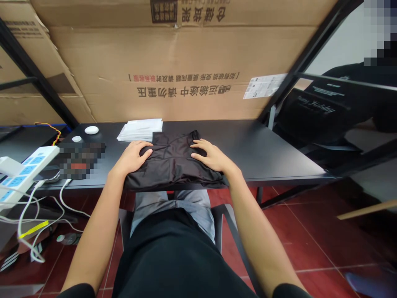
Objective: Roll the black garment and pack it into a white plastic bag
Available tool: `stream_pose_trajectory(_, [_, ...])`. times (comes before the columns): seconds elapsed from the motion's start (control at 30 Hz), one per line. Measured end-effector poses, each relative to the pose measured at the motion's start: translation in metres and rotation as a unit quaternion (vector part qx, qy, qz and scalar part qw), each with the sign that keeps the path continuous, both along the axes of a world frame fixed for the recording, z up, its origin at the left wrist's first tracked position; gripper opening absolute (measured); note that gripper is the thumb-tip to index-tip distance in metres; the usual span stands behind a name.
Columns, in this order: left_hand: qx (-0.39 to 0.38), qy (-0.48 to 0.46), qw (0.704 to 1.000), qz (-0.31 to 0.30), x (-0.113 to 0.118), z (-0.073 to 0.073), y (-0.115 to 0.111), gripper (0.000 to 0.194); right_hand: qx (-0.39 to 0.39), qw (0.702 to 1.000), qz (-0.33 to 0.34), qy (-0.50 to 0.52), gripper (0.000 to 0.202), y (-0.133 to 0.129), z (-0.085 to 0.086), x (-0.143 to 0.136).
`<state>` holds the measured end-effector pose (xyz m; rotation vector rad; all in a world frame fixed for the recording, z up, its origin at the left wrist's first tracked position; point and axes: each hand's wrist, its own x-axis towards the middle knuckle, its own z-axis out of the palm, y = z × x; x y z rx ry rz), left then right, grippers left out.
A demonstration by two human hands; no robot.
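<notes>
A black, slightly shiny piece of cloth (pixel 173 161) lies creased and partly folded on the dark table, its near edge drooping at the table's front. On its left side rests my left hand (pixel 133 158), palm down, thumb apart from the fingers. My right hand (pixel 212 156) lies on the cloth's right side, fingers reaching inward and spread from the thumb. Both hands touch the fabric without visibly gripping it. A small bunched corner sticks up at the far right of the cloth, just beyond my right fingertips.
White papers (pixel 141 130) lie behind my left hand. A round white object (pixel 92 130), a phone-like item (pixel 82 160) and a power strip (pixel 29 171) with cables are at the left. A cardboard sheet (pixel 173 54) stands along the back. Another person (pixel 328 103) is at the right.
</notes>
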<state>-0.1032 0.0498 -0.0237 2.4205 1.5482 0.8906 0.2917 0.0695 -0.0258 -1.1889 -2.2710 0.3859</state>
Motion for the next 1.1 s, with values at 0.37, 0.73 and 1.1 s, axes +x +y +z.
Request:
stream_pose_trajectory(0.37, [0.001, 0.003, 1.0, -0.002, 0.0, 0.0002, 0.0008, 0.034, 0.0, 1.0, -0.001, -0.003, 0.047, -0.0004, 0.0004, -0.0001])
stream_pose_trajectory(0.73, [-0.008, -0.001, 1.0, 0.002, 0.0004, 0.0006, 0.0, 0.034, 0.002, 1.0, -0.001, -0.004, 0.047, 0.0002, 0.0, 0.0008])
stream_pose_trajectory(1.1, [-0.014, -0.003, 1.0, 0.004, 0.0016, 0.0029, -0.0011, 0.035, 0.004, 1.0, 0.0, -0.002, 0.045, 0.0003, 0.0, 0.0002])
